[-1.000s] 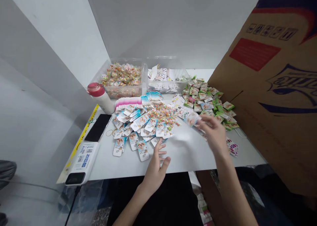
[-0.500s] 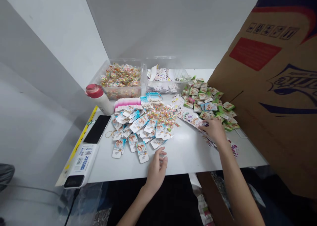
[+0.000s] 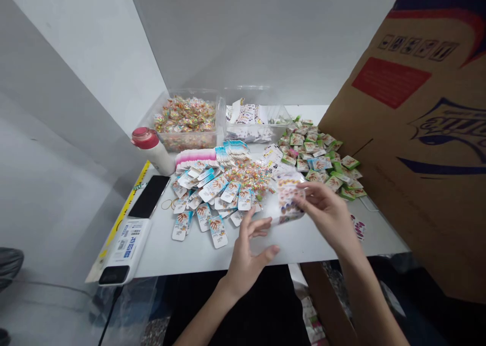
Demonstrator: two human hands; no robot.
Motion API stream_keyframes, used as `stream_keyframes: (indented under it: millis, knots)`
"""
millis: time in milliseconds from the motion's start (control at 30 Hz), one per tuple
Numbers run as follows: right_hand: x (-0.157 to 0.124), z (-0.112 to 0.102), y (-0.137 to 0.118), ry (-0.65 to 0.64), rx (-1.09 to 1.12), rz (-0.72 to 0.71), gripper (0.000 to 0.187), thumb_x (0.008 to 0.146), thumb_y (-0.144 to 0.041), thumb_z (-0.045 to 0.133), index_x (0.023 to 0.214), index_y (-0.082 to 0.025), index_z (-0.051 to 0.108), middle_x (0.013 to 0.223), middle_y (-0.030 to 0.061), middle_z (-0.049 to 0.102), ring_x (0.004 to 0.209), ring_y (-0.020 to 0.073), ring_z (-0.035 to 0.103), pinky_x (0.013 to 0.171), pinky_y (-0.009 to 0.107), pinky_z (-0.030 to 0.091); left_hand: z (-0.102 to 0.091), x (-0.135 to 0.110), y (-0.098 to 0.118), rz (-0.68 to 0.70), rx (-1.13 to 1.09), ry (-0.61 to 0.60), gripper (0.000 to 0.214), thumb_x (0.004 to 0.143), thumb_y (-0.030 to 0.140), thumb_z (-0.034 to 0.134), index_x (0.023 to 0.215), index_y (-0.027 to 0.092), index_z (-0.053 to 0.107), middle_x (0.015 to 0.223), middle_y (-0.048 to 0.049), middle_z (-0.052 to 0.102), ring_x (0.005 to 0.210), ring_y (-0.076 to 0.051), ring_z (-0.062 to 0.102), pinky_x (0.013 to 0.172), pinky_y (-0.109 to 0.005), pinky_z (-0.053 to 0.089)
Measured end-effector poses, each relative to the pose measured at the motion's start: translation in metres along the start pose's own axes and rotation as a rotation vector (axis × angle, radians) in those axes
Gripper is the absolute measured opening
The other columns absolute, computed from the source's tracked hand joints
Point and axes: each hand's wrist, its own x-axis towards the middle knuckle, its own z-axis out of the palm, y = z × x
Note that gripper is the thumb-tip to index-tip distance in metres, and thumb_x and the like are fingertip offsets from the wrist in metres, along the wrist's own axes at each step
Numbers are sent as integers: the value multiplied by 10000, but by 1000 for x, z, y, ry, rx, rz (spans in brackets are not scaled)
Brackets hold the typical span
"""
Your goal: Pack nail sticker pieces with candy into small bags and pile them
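In my right hand (image 3: 322, 209) is a sticker sheet (image 3: 290, 194) printed with rows of small coloured shapes, pinched by its right side and raised off the table; whether it is one sheet or more I cannot tell. My left hand (image 3: 248, 252) is open just left of it, thumb and fingers apart, holding nothing. Beyond the left hand lies a heap of blue and white printed cards (image 3: 216, 229). Small clear packets of colourful bits (image 3: 250, 176) are piled behind the cards. More sticker sheets (image 3: 274, 156) lie flat behind the raised one.
Small green and white boxes (image 3: 311, 148) are heaped at right beside a large carton (image 3: 417, 133). Two clear bins (image 3: 190, 141) stand at the back. A bottle (image 3: 157, 154), a phone (image 3: 149, 197) and a white device (image 3: 125, 252) line the left edge.
My right hand has lifted the sticker sheet from the table and brought it left. My left hand has spread its fingers and moved slightly right towards the sheet.
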Motion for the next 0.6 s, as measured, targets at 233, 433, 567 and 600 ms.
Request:
stream_keyframes:
  millis: [233,433,567,600]
  knots:
    - [-25,23,-21,-334,-21,-24,323,778,-363,741,1088,-282,708,942,43,671,829,189,620,756,312,525,-10,11,37,37,179,218,300,855,300,652,1149,243,628,950,-30,659,890,-189,634,836,-321,512]
    - [-21,31,-23,-335,-37,-78,172,866,-380,638,863,-235,729,840,42,639,798,180,590,725,293,469,-28,5,45,79,376,222,119,808,311,695,877,218,667,979,-41,623,981,-221,586,914,-363,460]
    - [-19,42,-18,-387,104,92,214,813,-378,698,951,-213,690,747,9,628,683,146,554,621,261,437,-27,6,46,-142,79,95,185,861,339,630,949,177,646,837,-21,678,788,-168,638,715,-254,506]
    - [-19,44,-17,-406,149,119,226,799,-365,714,959,-208,684,751,9,630,677,141,553,610,256,435,-27,7,45,-150,50,116,182,853,341,641,904,167,654,819,-21,682,773,-164,638,693,-240,503]
